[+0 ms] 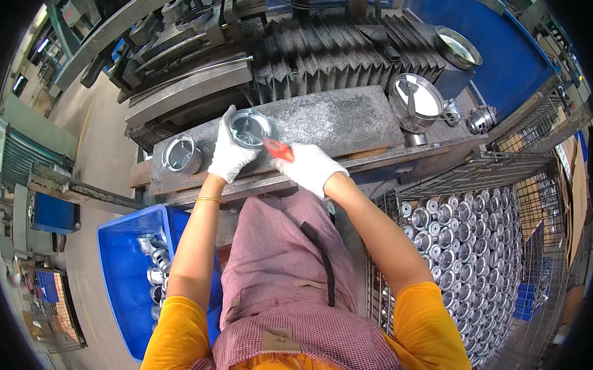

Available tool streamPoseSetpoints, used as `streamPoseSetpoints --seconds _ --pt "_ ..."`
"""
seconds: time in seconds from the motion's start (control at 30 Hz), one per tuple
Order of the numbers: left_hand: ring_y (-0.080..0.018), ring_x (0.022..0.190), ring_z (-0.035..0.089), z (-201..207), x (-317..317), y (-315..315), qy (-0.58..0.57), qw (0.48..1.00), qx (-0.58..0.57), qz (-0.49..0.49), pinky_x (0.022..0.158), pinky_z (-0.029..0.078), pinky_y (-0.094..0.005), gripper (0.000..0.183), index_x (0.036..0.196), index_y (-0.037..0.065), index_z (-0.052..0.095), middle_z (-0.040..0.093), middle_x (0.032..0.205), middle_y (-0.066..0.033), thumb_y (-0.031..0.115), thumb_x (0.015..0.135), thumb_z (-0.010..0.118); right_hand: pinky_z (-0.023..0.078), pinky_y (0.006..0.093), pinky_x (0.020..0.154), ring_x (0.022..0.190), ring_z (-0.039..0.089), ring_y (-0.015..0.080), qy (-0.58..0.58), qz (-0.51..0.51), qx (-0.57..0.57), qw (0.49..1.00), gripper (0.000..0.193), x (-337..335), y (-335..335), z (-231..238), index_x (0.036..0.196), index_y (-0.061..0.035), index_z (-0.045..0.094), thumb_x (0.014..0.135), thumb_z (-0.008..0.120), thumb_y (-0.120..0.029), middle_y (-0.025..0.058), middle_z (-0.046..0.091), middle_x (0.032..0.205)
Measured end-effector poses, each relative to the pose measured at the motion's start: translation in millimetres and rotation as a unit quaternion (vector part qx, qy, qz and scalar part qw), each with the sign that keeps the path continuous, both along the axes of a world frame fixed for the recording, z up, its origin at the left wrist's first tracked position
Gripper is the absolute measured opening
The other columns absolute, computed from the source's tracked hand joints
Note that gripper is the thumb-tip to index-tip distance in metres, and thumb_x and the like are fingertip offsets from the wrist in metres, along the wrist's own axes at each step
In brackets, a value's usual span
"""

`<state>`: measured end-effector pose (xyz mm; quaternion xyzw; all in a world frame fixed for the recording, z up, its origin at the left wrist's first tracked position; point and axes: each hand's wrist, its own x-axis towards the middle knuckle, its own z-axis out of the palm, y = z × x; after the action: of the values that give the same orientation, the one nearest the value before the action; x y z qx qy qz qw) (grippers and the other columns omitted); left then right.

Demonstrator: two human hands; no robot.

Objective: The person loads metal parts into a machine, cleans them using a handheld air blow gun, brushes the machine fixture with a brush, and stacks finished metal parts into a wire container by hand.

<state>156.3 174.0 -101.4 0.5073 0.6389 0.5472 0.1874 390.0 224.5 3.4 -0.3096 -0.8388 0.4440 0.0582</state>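
My gloved left hand [230, 153] is wrapped round the side of a silver, cup-shaped metal part [248, 129], its round opening facing up. A red-handled tool [278, 150] is gripped in my gloved right hand [312, 169]. The tool points at the part's near right rim; its working tip is too small to make out. A similar metal part [181, 155] stands to the left of my left hand on the worn grey metal bench plate [333, 120].
A pot with white contents [420, 100] and a spatula stands at the plate's right end, beside loose metal parts [481, 119]. Blue bin [132, 278] with parts lies lower left. A wire cage [465, 257] packed with parts stands right. Black bellows [330, 54] run behind the plate.
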Motion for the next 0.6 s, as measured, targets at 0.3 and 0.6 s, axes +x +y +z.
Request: streamPoseSetpoints --seconds 0.3,0.6 --pt "-0.0208 0.11 0.053 -4 4 1 0.048 0.998 0.012 0.031 0.096 0.045 -0.0318 0.106 0.142 0.004 0.023 0.051 0.121 -0.0133 0.018 0.059 0.088 0.047 0.0455 0.08 0.095 0.061 0.0423 -0.009 -0.005 -0.009 1.0 0.047 -1 1 -5 0.099 0.0032 0.063 0.086 0.056 -0.041 0.0283 0.063 0.092" --pt "-0.0207 0.109 0.053 6 8 -4 0.027 0.999 0.016 0.034 0.095 0.045 -0.0327 0.107 0.141 0.005 0.023 0.05 0.12 -0.0127 0.018 0.057 0.089 0.047 0.0453 0.079 0.094 0.061 0.0425 -0.002 0.0 -0.005 1.0 0.045 -2 -2 -2 0.099 0.0022 0.063 0.086 0.056 -0.041 0.0279 0.063 0.093"
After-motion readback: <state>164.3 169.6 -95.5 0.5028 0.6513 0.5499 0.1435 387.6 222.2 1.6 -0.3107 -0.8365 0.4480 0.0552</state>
